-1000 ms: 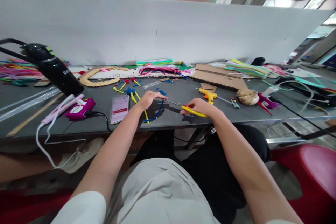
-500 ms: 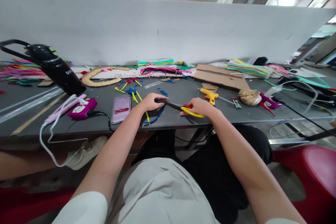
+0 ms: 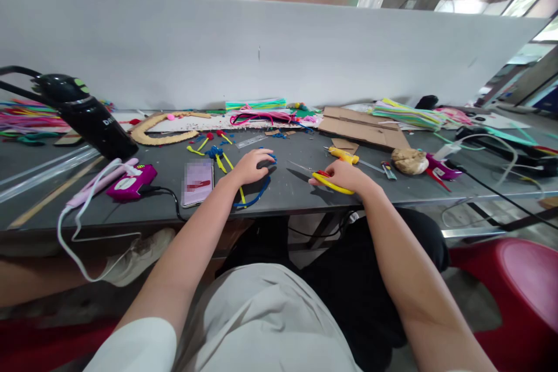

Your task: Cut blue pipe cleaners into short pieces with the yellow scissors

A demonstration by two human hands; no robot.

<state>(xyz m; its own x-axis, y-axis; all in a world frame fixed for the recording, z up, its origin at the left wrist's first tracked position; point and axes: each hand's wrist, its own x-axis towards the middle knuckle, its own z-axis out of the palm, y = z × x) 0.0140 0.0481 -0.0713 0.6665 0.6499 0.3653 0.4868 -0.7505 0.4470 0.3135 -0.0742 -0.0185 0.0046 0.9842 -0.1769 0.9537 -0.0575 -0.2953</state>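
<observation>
- I see my left hand [image 3: 254,165] resting on the grey desk [image 3: 392,189], a little left of centre and towards the near edge.
- Its fingers [image 3: 265,158] are curled down over the far end of a blue pipe cleaner [image 3: 255,196]. I cannot tell whether they pinch it or only press on it.
- The blue pipe cleaner lies on the desk in a curve that runs from under the left hand towards the near edge.
- My right hand [image 3: 346,174] is to the right of the left hand and apart from it. Its fingers are closed around the yellow handles of the scissors [image 3: 332,183].
- The scissors blades point left towards the left hand without reaching it. I cannot tell whether the blades are open.
- A phone [image 3: 198,182] lies flat just left of the left hand. Its screen is blurred and unreadable.
- A magenta device [image 3: 129,181] with a white cable sits further left.
- A black flask [image 3: 93,119] leans at the far left. White letters on it begin "DA"; the rest cannot be read.
- A yellow glue gun [image 3: 344,155] lies just beyond the right hand.
- Flat cardboard pieces [image 3: 364,127] lie further back on the right.
- Short yellow and blue pipe cleaner offcuts [image 3: 218,154] lie beyond the phone.
- A clear ruler [image 3: 250,140] lies beyond the left hand. Its markings are too small to read.
</observation>
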